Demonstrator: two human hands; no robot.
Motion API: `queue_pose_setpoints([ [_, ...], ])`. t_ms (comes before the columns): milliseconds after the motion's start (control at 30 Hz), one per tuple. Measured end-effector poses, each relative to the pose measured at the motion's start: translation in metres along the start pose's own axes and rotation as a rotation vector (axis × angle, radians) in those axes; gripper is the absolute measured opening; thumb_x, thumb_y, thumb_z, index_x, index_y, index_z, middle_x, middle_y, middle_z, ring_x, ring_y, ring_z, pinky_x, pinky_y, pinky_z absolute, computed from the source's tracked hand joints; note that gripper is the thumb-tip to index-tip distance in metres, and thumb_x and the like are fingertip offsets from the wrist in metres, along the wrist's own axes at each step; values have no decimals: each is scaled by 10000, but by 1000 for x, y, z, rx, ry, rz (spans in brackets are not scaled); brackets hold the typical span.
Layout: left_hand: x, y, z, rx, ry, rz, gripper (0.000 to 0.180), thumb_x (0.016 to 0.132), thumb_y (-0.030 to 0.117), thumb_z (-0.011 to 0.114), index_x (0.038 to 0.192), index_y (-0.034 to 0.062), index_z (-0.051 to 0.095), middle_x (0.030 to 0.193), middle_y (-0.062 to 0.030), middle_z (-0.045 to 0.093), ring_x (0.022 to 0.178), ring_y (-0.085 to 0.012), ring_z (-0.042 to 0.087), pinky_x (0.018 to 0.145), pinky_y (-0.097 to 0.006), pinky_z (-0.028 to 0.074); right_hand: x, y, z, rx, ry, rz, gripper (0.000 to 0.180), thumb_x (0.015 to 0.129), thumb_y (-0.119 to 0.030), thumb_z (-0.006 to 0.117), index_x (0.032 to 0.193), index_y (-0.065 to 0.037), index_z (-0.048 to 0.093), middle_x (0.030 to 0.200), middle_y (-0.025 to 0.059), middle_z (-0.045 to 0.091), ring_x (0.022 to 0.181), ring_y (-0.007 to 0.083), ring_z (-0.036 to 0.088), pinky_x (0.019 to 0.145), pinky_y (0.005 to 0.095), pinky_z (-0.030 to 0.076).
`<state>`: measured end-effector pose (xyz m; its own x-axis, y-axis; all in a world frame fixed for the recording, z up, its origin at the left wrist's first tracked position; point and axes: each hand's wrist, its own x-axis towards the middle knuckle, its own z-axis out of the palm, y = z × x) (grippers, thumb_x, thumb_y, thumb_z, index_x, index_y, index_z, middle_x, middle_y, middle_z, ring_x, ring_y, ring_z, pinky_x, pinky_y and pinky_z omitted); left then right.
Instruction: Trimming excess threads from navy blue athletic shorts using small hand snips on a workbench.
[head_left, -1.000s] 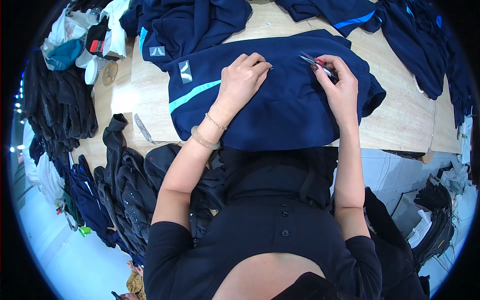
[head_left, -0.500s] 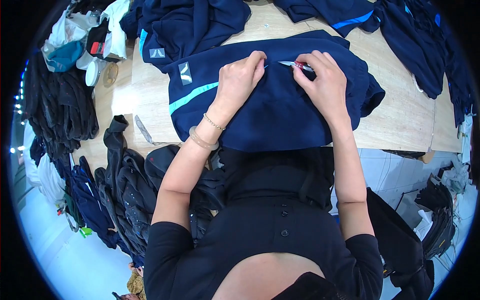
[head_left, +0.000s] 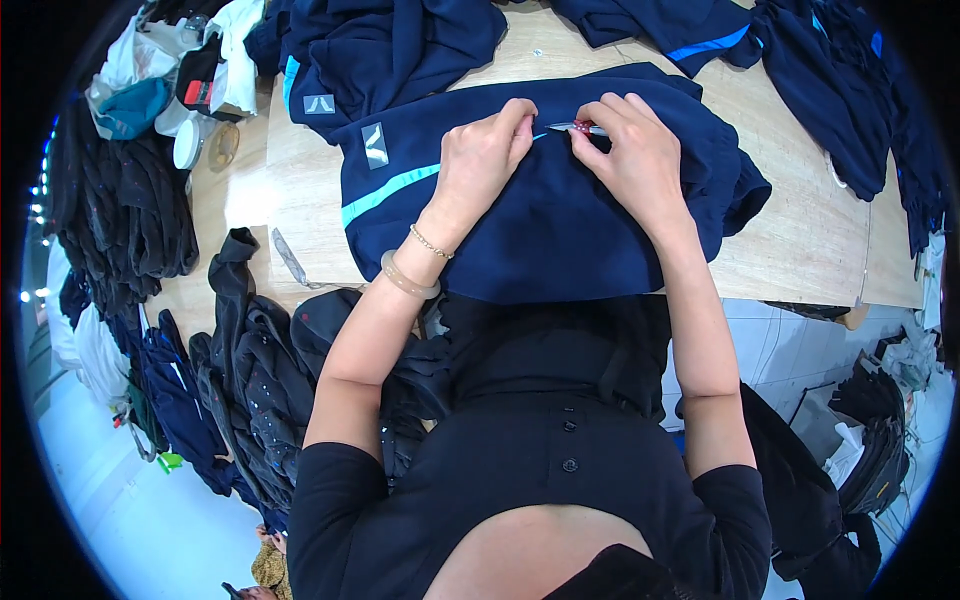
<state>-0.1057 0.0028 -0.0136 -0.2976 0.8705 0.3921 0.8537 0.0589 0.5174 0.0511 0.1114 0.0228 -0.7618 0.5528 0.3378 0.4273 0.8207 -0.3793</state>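
A dark navy garment (head_left: 560, 215) with a turquoise stripe lies spread on the wooden table (head_left: 800, 240) in front of me. My left hand (head_left: 485, 150) pinches the fabric near its upper edge, fingers closed on the cloth. My right hand (head_left: 635, 150) holds a small red-handled metal cutting tool (head_left: 575, 127), its tip against the fabric right beside my left fingers. Both hands nearly touch over the same spot.
More navy garments are heaped at the table's back (head_left: 400, 40) and right (head_left: 850, 90). Dark clothes (head_left: 120, 210) pile up on the left, with another dark heap (head_left: 250, 370) at my left side. A white lid (head_left: 188, 145) lies near the left edge.
My right hand has moved left with the tool, from the garment's right part to a spot right beside my left hand. The left hand has stayed on the cloth.
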Motion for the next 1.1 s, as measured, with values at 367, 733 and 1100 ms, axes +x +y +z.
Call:
queue_pose_setpoints([
  [367, -102, -115, -150, -260, 143, -965, 324, 999, 259, 488, 1010, -3, 678, 880, -45, 683, 775, -98, 624, 662, -243, 511, -76, 104, -77, 356, 402, 706, 274, 936, -246, 610, 989, 20, 648, 877, 63, 668, 845, 104, 579, 800, 253, 452],
  [733, -111, -79, -141, -778, 116, -1111, 154, 937, 201, 623, 992, 60, 653, 756, 58, 563, 618, -25, 494, 555, -174, 379, -88, 120, -77, 629, 287, 870, 196, 876, -279, 705, 918, -88, 699, 725, -72, 555, 597, 32, 342, 563, 211, 268],
  [1100, 3, 23, -97, -1646, 17, -787, 319, 960, 74, 546, 1253, -43, 495, 1040, -26, 632, 871, -54, 607, 749, -174, 489, -32, 40, -75, 714, 328, 448, 175, 947, -89, 570, 1079, -70, 683, 1032, 92, 659, 952, 140, 612, 825, 249, 479],
])
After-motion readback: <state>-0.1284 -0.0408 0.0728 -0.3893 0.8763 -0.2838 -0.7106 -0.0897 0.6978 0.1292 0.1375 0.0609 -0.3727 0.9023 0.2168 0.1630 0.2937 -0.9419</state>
